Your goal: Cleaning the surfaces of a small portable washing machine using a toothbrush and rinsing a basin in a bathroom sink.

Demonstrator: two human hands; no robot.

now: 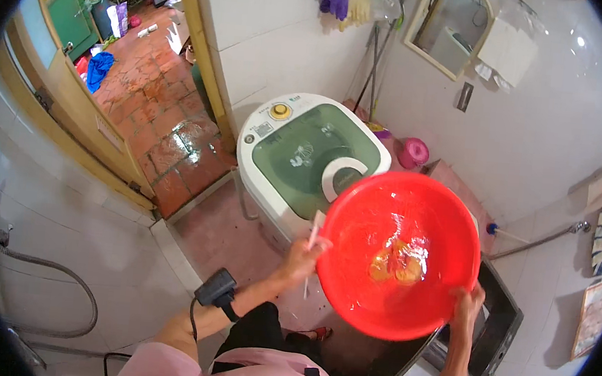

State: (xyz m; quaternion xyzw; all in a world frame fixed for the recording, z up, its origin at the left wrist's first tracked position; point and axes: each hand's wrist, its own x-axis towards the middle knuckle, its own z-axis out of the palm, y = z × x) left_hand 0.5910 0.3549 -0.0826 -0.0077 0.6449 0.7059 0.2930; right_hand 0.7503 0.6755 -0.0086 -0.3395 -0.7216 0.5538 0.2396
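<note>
Red basin (399, 254), hands (301, 256) gripping rim, yellowish contents blurred

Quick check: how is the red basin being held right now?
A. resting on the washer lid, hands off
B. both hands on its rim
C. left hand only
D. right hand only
B: the left hand grips the red basin's left rim and the right hand its lower right rim.

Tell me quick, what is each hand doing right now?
Left hand: closed on the left rim of the red basin, with a thin white stick-like thing also in its grip.
Right hand: closed on the basin's lower right rim.
</note>
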